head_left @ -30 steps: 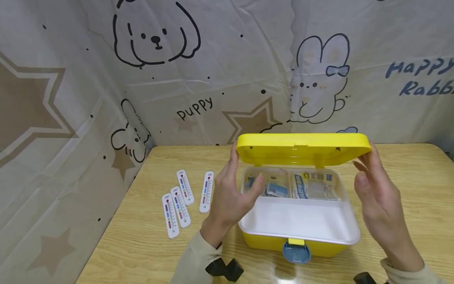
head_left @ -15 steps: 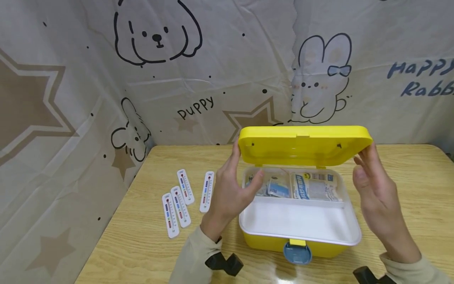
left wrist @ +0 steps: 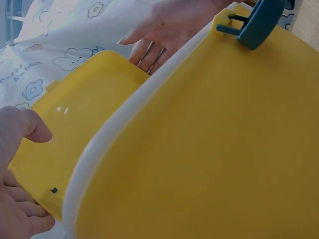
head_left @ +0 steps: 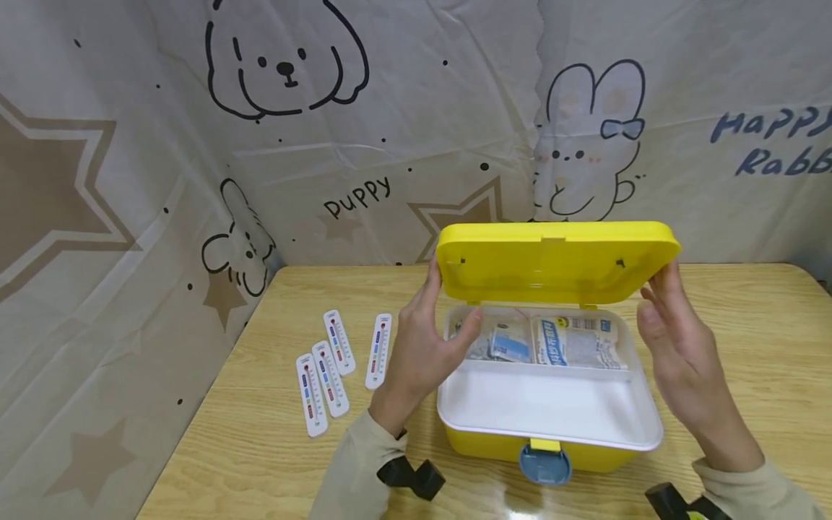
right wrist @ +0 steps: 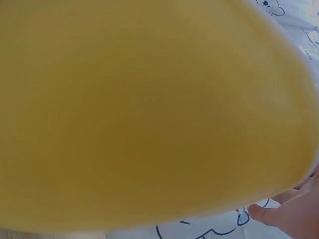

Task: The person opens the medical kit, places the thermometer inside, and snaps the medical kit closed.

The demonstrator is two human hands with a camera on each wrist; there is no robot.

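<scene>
A yellow storage box with a white inner tray stands on the table, its hinged lid raised and tilted back. My left hand touches the lid's left edge with extended fingers, thumb apart and over the tray's left side. At the lid's right edge, the fingers of my right hand rest nearly straight against it, the thumb free. The tray's rear section holds a blue-and-white packet and a clear printed packet. A blue latch hangs at the front.
Several white thermometer cards, one of them an upright-lying thermometer, lie on the wooden table left of the box. A printed cloth hangs behind and along the left side.
The lid has swung further up and back, with both hands following its side edges. My right hand has shifted slightly left. The thermometers and the box body stay put.
</scene>
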